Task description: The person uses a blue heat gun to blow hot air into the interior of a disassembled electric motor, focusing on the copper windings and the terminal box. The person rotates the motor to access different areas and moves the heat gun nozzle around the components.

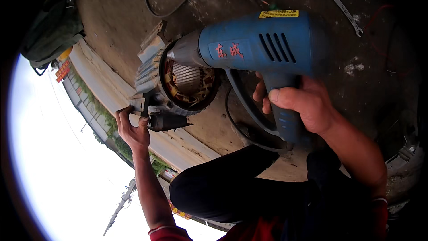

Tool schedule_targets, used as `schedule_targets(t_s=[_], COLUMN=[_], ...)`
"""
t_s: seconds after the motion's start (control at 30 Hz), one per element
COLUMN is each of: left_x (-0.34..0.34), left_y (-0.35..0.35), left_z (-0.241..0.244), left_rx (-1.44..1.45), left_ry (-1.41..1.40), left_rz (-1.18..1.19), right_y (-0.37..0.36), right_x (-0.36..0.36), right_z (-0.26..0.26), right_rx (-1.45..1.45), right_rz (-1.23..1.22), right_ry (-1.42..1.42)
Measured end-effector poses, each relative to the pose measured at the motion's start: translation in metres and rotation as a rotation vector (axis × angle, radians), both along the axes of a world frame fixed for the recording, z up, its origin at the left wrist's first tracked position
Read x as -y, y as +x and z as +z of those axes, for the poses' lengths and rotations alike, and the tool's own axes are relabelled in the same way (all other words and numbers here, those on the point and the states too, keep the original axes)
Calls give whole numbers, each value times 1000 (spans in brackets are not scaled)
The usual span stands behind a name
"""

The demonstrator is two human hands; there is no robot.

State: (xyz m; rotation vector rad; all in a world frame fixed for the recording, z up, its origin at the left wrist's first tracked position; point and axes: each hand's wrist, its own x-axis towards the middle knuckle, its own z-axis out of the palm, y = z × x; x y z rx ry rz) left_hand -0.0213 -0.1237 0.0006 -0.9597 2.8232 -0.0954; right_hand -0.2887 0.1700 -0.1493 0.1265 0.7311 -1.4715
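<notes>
A blue heat gun [254, 45] fills the upper middle of the head view. My right hand [306, 102] is wrapped around its grip. Its grey conical nozzle [182, 52] points at the open end of a finned electric motor housing [150, 68]. Inside lie the laminated stator core [187, 78] and tied copper windings [194, 98]. The nozzle overlaps the housing's rim in view; whether it touches I cannot tell. My left hand [135, 130] grips a metal mounting foot [137, 103] of the housing, thumb on one side. Just beside my thumb is a dark cylindrical part [167, 122].
An open-ended wrench [342, 9] lies on the stained ground at the upper right. A dark cable [187, 0] curves beyond the motor. The heat gun's cord [234, 120] loops below it. A dark green bag [53, 33] is at the upper left. My bent knee [200, 187] is close below.
</notes>
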Motion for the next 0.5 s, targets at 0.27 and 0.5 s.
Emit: schedule_targets(t_s=[0.27,0.5], left_x=[0,-2], left_y=[-3,-1], left_z=[-2,-2], left_rx=[-20,-24], left_ry=[-8,-24], left_rz=[-15,-4], right_y=[0,11], right_x=[5,-6], right_z=[-22,-30], right_rx=[-91,-118], right_rz=[54,85], right_ry=[102,170])
